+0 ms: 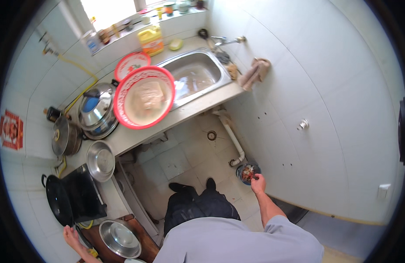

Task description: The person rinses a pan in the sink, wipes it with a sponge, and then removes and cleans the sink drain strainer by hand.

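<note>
My right hand (258, 184) reaches down over a small waste bin (238, 171) on the floor. Its fingers are bent together above the mixed scraps (247, 172) in the bin. A small dark patch shows at the fingertips, and I cannot tell whether it is something held. Far to the left, my left hand (73, 239) has its fingers extended, with nothing visible in it. It is beside the near rim of a black wok (58, 200). A stainless steel basin (120, 238) stands on a brown wooden board (141, 227) to the right of that hand.
A red-rimmed enamel basin (144, 122) of cloudy water, with a pale block inside, overlaps the sink (202, 70). A lidded steel pot (97, 108), another pot (65, 136) and a metal bowl (100, 161) line the counter. A drainpipe (234, 139) runs to the floor.
</note>
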A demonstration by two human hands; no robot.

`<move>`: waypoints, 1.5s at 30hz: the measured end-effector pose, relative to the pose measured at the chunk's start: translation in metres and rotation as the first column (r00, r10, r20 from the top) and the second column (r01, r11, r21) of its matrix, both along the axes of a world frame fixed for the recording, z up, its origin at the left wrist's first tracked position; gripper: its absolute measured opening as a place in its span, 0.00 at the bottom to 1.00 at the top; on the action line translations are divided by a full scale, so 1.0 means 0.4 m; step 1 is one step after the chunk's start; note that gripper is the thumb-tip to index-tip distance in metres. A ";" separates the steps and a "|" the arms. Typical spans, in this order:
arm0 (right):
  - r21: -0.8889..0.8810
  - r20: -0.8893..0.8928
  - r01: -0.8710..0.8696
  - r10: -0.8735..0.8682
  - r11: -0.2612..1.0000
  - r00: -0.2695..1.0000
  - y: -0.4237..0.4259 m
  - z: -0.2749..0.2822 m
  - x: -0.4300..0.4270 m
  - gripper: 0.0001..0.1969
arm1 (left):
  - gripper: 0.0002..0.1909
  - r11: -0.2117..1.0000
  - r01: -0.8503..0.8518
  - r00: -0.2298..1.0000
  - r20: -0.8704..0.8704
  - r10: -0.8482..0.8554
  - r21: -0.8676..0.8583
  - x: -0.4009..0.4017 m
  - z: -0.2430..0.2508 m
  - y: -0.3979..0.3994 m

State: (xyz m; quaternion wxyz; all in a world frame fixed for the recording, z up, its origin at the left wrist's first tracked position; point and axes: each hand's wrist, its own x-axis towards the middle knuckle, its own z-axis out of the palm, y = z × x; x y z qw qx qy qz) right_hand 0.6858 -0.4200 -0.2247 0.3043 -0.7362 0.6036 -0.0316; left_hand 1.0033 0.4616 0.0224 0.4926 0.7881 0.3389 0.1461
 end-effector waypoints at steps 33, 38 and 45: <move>0.185 -0.066 0.982 -0.997 0.028 0.041 1.078 -0.046 -1.052 0.17 | 0.13 -0.543 0.665 -0.694 -0.154 -0.703 -0.512 -0.349 -0.267 -1.934; 0.327 -0.021 0.933 -0.988 -0.152 -0.154 1.110 -0.111 -1.130 0.19 | 0.13 -0.584 0.711 -0.696 -0.274 -0.663 -0.392 -0.557 -0.197 -2.016; 0.436 0.056 0.823 -0.902 -0.364 -0.429 1.303 -0.234 -1.308 0.16 | 0.14 -0.689 0.628 -0.775 -0.374 -0.509 -0.362 -1.004 -0.153 -2.158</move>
